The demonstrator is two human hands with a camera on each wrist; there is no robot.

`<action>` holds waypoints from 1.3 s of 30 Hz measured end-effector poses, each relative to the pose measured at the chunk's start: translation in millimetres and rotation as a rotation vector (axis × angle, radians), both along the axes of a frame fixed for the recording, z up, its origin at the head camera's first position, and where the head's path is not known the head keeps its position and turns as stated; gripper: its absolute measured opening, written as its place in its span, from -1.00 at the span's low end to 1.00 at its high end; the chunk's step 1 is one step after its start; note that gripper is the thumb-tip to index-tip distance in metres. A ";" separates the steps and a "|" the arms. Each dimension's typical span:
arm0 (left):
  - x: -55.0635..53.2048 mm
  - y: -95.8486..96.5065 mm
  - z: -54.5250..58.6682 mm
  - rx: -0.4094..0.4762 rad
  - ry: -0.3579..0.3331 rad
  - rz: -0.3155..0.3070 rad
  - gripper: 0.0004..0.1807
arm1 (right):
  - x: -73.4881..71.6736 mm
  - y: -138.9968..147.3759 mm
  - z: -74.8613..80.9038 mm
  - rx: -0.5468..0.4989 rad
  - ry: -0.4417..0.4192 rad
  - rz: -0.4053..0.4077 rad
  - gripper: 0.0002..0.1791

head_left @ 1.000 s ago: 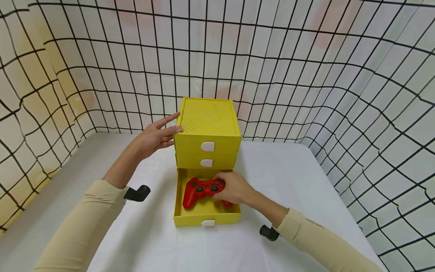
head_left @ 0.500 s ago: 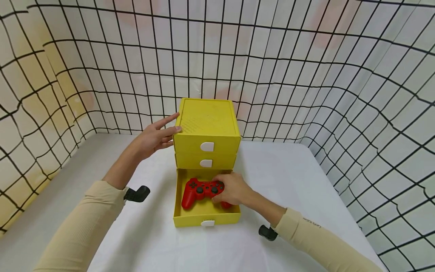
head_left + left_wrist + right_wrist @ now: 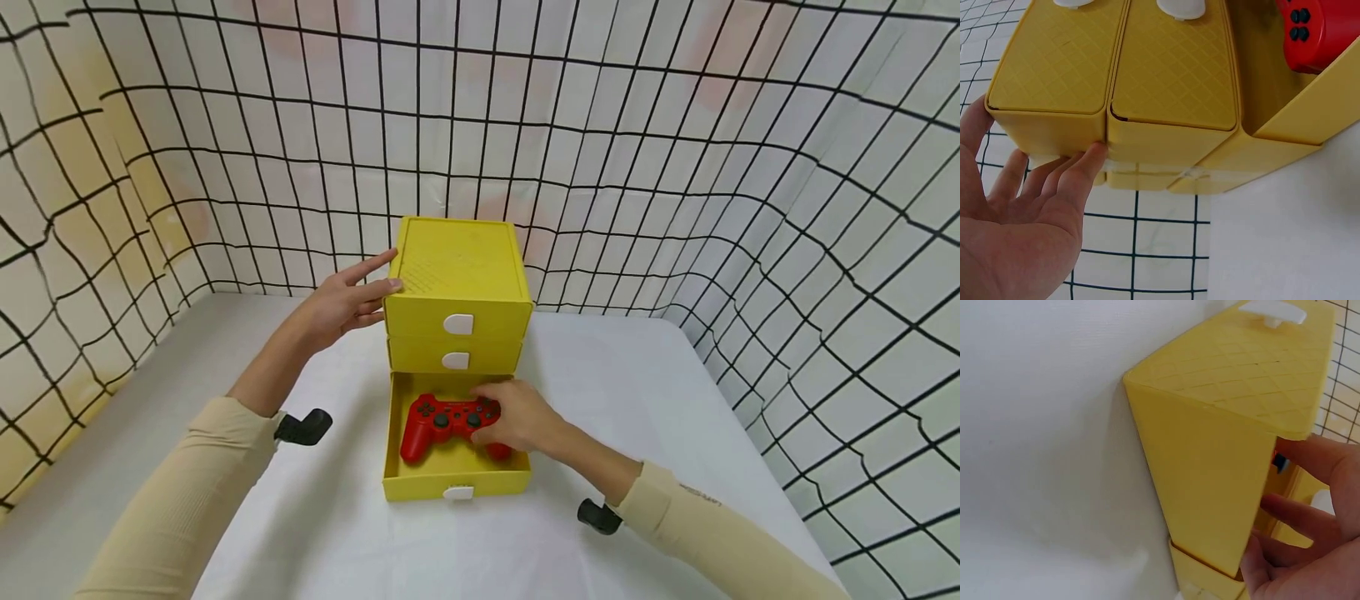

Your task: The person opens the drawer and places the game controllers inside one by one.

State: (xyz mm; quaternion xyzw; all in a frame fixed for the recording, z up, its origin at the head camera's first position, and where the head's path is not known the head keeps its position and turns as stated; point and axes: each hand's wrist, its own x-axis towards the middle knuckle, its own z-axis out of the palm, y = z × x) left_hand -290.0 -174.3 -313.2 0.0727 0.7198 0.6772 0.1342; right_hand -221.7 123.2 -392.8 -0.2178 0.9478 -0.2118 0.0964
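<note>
A yellow drawer unit (image 3: 461,258) stands mid-table, with its bottom drawer (image 3: 420,486) pulled out. Inside that drawer lies a red game controller (image 3: 441,418) with black sticks and buttons. My right hand (image 3: 517,415) reaches over the drawer's right wall and grips the controller's right end between thumb and fingers. In the right wrist view the wall hides most of the controller from sight. My left hand (image 3: 337,308) rests against the unit's upper left side, fingers spread. The left wrist view has the fingertips (image 3: 1094,153) on the side of the top drawer (image 3: 1054,62).
The two upper drawers are closed, each with a white pull tab (image 3: 458,324). A white cloth (image 3: 615,383) covers the table. Black wire mesh (image 3: 480,117) encloses the back and both sides, close behind the unit.
</note>
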 end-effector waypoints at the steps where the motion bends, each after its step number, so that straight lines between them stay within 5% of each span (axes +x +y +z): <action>1: 0.0 0.3 0.2 -0.003 0.002 -0.001 -0.17 | 1.4 1.4 1.6 -0.006 0.000 -0.007 -0.31; 10: 0.0 2.0 3.5 -0.013 0.010 -0.004 -0.18 | 23.2 18.9 20.9 0.013 -0.040 -0.051 -0.32; 15: -0.1 1.7 3.0 -0.008 0.004 -0.004 -0.17 | 34.7 32.0 26.4 0.003 -0.092 -0.044 -0.56; 27: -0.5 1.6 1.3 0.006 -0.001 -0.006 -0.16 | 48.0 49.5 23.8 -0.033 -0.141 0.079 -0.75; 39: 1.5 0.7 1.0 -0.017 0.005 -0.006 -0.16 | 51.8 46.4 19.5 -0.062 -0.107 0.066 -0.69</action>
